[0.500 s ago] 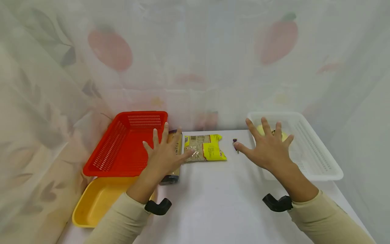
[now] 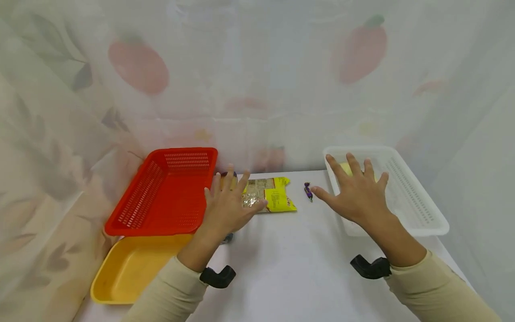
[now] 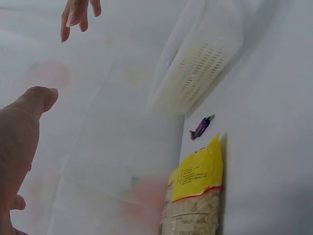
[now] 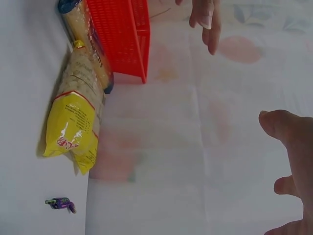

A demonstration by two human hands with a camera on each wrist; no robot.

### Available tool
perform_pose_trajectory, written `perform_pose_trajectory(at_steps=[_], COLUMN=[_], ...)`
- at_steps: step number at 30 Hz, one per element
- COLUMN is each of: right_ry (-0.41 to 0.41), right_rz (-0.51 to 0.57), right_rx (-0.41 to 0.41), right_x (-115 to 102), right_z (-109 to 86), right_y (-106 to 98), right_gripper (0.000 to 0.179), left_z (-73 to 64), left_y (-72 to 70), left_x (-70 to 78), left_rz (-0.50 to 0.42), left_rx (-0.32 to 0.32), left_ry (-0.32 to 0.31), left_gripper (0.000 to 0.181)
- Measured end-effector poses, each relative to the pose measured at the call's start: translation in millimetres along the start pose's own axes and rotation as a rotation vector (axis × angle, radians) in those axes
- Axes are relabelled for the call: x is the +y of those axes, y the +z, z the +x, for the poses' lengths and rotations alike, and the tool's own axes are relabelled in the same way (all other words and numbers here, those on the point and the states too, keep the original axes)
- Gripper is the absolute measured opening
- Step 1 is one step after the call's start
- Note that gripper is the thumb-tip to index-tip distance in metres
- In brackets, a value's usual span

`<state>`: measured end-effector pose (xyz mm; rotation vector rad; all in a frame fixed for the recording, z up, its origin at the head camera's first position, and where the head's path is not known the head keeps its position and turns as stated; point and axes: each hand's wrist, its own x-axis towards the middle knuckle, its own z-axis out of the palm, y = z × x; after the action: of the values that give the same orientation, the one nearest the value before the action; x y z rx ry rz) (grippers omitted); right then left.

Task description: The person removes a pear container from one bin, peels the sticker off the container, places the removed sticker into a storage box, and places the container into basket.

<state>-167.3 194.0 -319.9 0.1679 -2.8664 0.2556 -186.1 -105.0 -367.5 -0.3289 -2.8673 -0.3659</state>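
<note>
Both hands hover above the table with fingers spread and hold nothing. In the head view my left hand (image 2: 225,208) hangs over a long brown package (image 4: 87,41), hiding most of it, and over the left end of a yellow-and-clear food bag (image 2: 277,197). My right hand (image 2: 360,197) is above the near left side of a white basket (image 2: 418,192), covering part of a pale yellow item (image 2: 346,168) inside. A small purple wrapped candy (image 2: 308,191) lies between the hands, just left of the right thumb.
A red basket (image 2: 161,197) stands at the back left, with a yellow tub (image 2: 128,268) in front of it. Behind the white table (image 2: 281,268) hangs a printed curtain (image 2: 257,80), which also runs along the left side.
My left hand has shifted right, now over the brown package and the bag's left end. The right hand stays nearly in place. The head view has moved slightly.
</note>
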Motion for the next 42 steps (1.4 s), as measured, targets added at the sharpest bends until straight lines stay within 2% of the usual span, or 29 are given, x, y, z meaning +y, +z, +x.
perform_pose_trajectory(at_steps=[16,26,33,38,42], right_ry=[-0.041,-0.034,-0.031,-0.01,0.033], right_rz=[0.067,0.058,0.036,0.099,0.18], right_rx=[0.126,0.159,0.221,0.249,0.197], right_x=[24.4,48.1,67.2,81.6,93.2], right_z=[-8.6,-11.8,-14.6,-16.6,-18.8], right_y=[-10.2,-14.2,-22.5,-27.9,-34.1], right_gripper=[0.081,0.078,0.076,0.074,0.075], left_z=[1.1,3.3,8.0,10.4,11.6], left_y=[18.9,26.7,33.1,39.4,44.5], left_x=[30.5,46.1,58.6,67.7,75.3], left_rz=[-0.147,-0.125,-0.177,-0.223,-0.26], left_rx=[-0.025,-0.02,-0.032,-0.058,-0.081], left_ry=[0.031,0.058,0.075,0.088,0.103], left_gripper=[0.09,0.089,0.09,0.09,0.091])
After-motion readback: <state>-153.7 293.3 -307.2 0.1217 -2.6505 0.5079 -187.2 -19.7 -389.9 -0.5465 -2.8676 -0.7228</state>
